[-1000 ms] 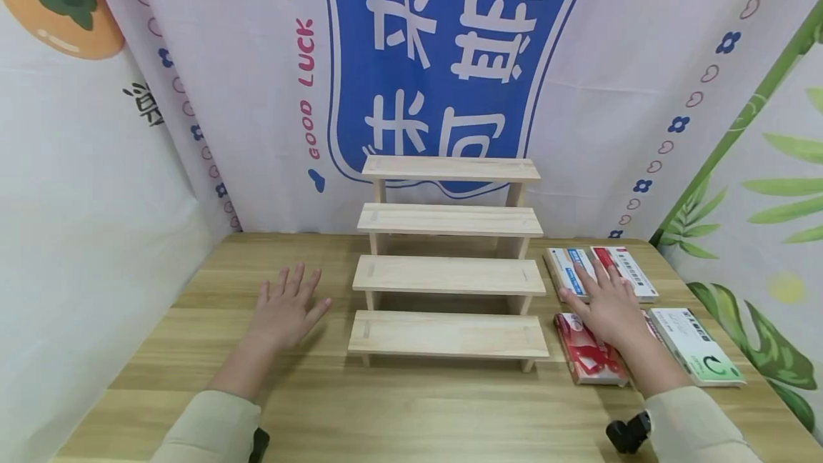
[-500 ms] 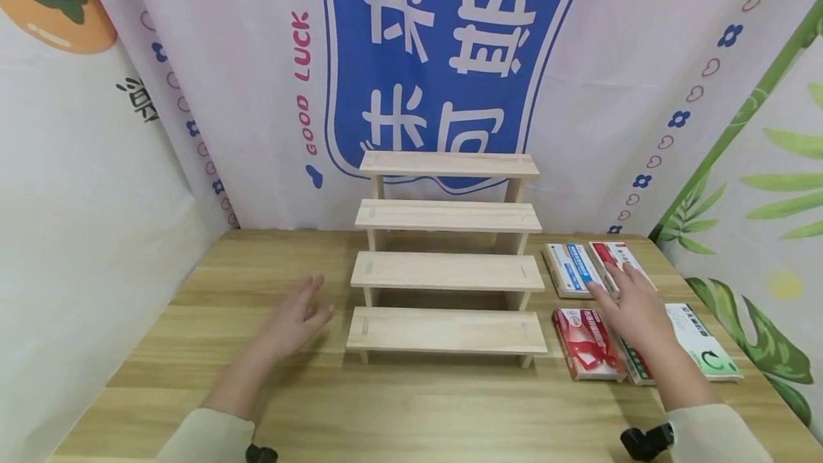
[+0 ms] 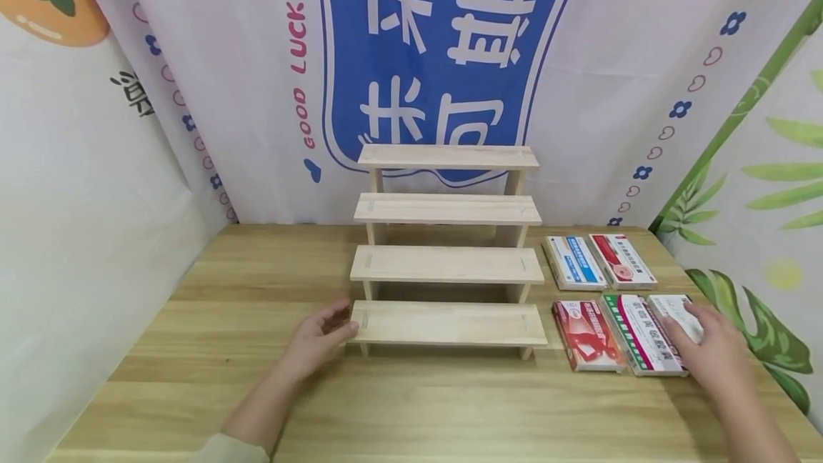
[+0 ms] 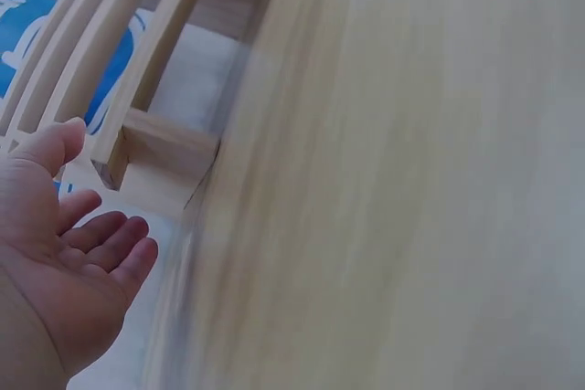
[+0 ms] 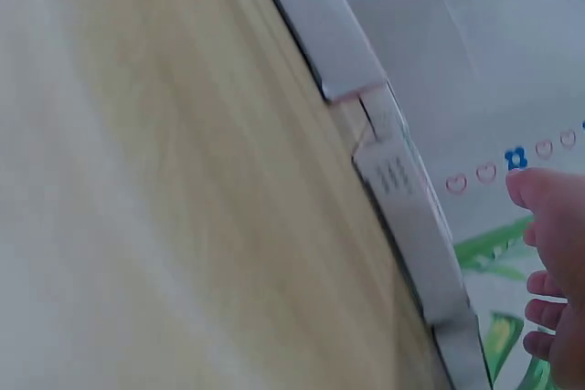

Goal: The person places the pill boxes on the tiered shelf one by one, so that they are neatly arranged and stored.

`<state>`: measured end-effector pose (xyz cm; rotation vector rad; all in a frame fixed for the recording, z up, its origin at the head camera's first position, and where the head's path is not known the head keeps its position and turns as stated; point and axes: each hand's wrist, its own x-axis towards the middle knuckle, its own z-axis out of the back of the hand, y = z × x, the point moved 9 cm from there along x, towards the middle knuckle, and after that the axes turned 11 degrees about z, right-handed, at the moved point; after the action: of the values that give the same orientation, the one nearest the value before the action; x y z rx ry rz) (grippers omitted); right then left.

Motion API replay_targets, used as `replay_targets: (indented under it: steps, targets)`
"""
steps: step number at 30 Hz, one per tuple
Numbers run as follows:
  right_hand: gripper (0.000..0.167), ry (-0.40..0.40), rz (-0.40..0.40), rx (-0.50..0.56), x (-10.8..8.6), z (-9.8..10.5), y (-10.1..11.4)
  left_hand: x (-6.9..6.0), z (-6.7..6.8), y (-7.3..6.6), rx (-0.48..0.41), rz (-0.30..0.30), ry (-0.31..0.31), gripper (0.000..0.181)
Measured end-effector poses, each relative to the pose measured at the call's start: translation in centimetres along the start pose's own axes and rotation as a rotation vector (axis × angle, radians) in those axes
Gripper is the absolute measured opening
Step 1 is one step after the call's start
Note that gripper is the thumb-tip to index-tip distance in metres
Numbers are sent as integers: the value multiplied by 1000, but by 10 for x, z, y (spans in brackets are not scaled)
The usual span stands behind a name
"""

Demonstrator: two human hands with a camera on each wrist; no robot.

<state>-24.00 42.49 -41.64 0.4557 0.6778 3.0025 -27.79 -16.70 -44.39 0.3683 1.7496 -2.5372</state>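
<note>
In the head view my left hand (image 3: 311, 345) is at the left end of a pale wooden four-step display rack (image 3: 450, 323), thumb by the lowest step. The left wrist view shows that hand (image 4: 69, 271) with loosely bent fingers beside the step's end, holding nothing; contact is unclear. My right hand (image 3: 716, 352) hovers over the front-right white-and-green medicine box (image 3: 675, 305), covering most of it. From the right wrist, the hand (image 5: 562, 258) appears apart from the boxes' edges (image 5: 411, 216), with thumb and fingers spread and nothing between them.
Beside the covered box lie a white, green and purple medicine box (image 3: 643, 334) and a red one (image 3: 588, 336). Behind them are a blue-and-white box (image 3: 574, 263) and a red-and-white box (image 3: 622, 261). A printed cloth (image 3: 579, 113) hangs behind the wooden table (image 3: 411, 413).
My left hand has moved right to the rack's lowest step. The right hand has shifted right and toward me, from over the back boxes to the front-right box. The view has tilted slightly down.
</note>
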Motion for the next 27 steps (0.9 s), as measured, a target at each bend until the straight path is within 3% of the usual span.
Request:
replay_targets:
  steps: [6, 13, 23, 27]
  targets:
    - [68, 16, -76, -43, -20, 2, -31, -2, -5, 6, -81, 3, -32, 58]
    - [79, 111, -227, -76, -38, -7, -64, -5, -6, 10, -144, 4, -49, 57]
    - [94, 208, -278, -70, -45, -13, -71, -12, -2, 12, -120, 23, -89, 53]
    - [93, 196, -254, -84, -46, -10, -70, -13, -2, 12, -126, 27, -98, 52]
